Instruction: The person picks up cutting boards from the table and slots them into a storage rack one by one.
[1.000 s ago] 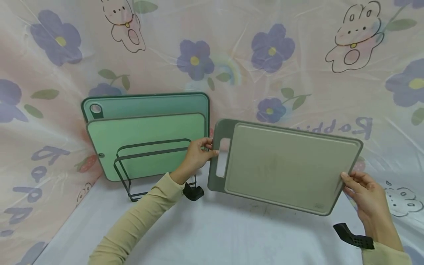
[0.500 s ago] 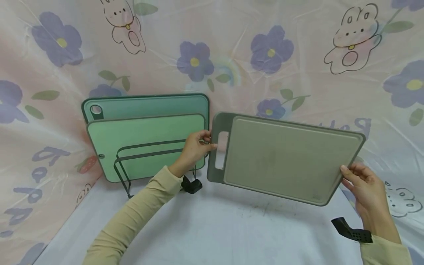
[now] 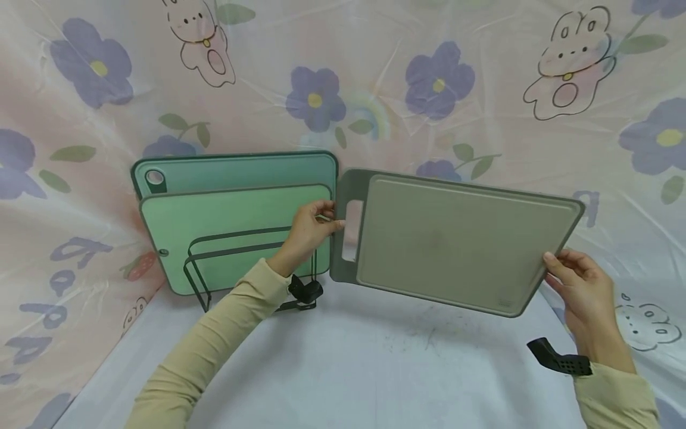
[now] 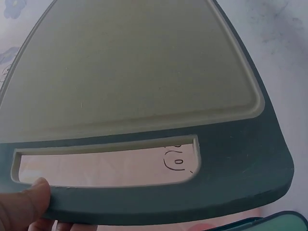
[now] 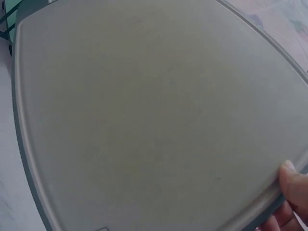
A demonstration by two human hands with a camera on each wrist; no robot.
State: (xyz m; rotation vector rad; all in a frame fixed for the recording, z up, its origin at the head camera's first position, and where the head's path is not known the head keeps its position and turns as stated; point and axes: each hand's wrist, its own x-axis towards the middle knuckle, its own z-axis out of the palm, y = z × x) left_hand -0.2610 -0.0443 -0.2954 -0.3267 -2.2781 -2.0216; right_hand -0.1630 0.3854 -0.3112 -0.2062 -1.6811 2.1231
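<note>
A grey-green cutting board [image 3: 455, 244] with a slot handle and a groove round its beige face is held up over the table, tilted down to the right. My left hand [image 3: 308, 232] pinches its handle end; in the left wrist view the thumb [image 4: 36, 199] lies on the strip beside the slot. At the opposite end my right hand [image 3: 584, 292] grips the edge, thumb on the face and fingers behind. Left of this board, a black wire rack [image 3: 195, 274] holds a light green cutting board [image 3: 236, 208], with a teal cutting board [image 3: 241, 167] behind it.
The white-covered table [image 3: 375, 369] extends in front of the rack and under the held board. A curtain [image 3: 375, 59] printed with flowers and rabbits hangs close behind. My left forearm [image 3: 214, 339] crosses in front of the rack.
Both hands have raised the grey-green board and shifted it slightly left, closer to the rack. The rack and its two boards look unmoved.
</note>
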